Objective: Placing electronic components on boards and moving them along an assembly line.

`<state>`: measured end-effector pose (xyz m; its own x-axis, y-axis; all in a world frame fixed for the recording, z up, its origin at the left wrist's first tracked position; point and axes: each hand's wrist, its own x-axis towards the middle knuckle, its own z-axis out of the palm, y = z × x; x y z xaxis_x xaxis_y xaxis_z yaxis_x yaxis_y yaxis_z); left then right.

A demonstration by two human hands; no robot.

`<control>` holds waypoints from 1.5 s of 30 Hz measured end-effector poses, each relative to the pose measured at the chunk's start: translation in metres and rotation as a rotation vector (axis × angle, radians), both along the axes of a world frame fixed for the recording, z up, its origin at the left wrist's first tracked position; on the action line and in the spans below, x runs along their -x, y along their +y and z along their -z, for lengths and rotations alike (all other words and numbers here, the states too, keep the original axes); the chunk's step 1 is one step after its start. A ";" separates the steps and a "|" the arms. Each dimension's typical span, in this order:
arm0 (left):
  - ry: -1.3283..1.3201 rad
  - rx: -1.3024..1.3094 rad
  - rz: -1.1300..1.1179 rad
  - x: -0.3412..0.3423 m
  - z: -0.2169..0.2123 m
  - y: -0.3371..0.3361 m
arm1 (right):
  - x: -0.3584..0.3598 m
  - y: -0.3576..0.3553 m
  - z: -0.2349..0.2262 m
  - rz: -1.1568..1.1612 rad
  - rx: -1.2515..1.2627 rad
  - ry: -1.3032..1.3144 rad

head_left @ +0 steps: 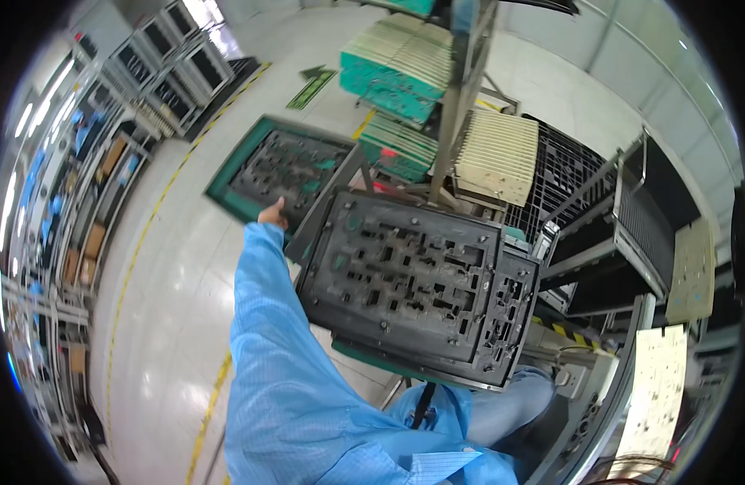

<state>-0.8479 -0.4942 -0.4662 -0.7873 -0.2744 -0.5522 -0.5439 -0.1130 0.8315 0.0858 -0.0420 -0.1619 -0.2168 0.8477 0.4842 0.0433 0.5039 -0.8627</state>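
Observation:
My left hand (274,213) reaches forward and grips the near edge of a green-edged black fixture plate (263,145). Its thumb shows on top; the other fingers are hidden under the edge. Closer to my body lies a larger black fixture plate (405,275), full of cut-outs and small screws, with a narrower cut-out section along its right side. Part of a green board (380,364) shows beneath its near edge. A dark raised side wall (328,202) stands between the two plates. My right hand is out of sight.
Ahead stand racks of green boards (388,65) and cream slotted panels (498,153), beside a metal post (449,113). A black magazine rack (647,210) is at the right, with a machine edge (607,388) below. Shelving (89,234) lines the left beyond yellow floor tape (146,226).

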 end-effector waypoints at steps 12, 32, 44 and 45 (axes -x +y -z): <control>0.466 -0.088 0.045 0.039 -0.148 -0.054 | -0.046 -0.007 0.004 0.556 0.620 0.061; 0.760 0.019 0.573 -0.406 -0.156 0.092 | -0.146 -0.095 -0.069 0.265 0.271 0.807; 0.992 -0.441 2.036 -0.721 -0.377 0.418 | -0.249 -0.160 0.001 0.482 0.339 0.650; 1.086 -0.540 2.154 -0.760 -0.379 0.458 | -0.250 -0.155 0.004 0.445 0.354 0.661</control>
